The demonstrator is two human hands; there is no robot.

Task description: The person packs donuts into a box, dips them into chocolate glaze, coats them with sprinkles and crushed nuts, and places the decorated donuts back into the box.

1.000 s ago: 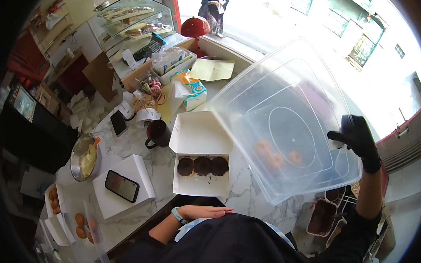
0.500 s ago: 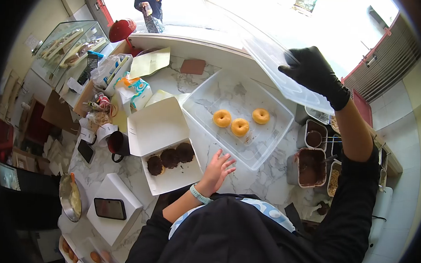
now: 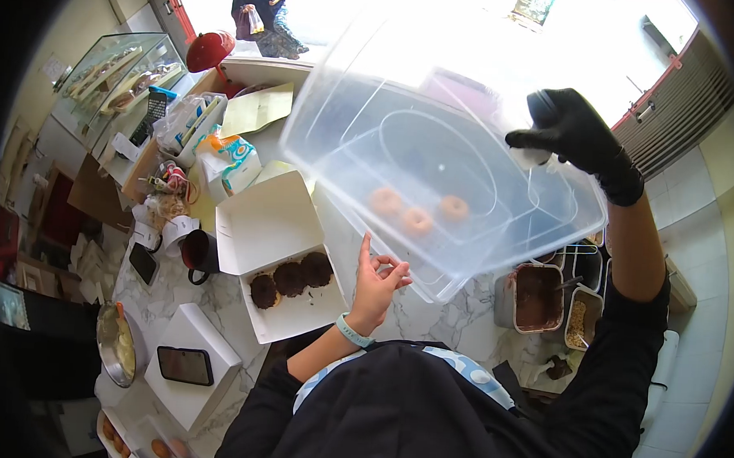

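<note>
The person's gloved right hand (image 3: 580, 136) has the clear lid (image 3: 436, 154) in its grip, tilted above the tub (image 3: 431, 291) on the surface (image 3: 466, 315). The bare left hand (image 3: 372, 295) holds nothing, its grip released. Three chocolate-topped doughnuts (image 3: 289, 279) already sit in the open box (image 3: 318, 310); three plain doughnuts (image 3: 417, 220) show through the lid, apparently uncoated and unboxed. The lid appears unseated, and the box is unclosed.
</note>
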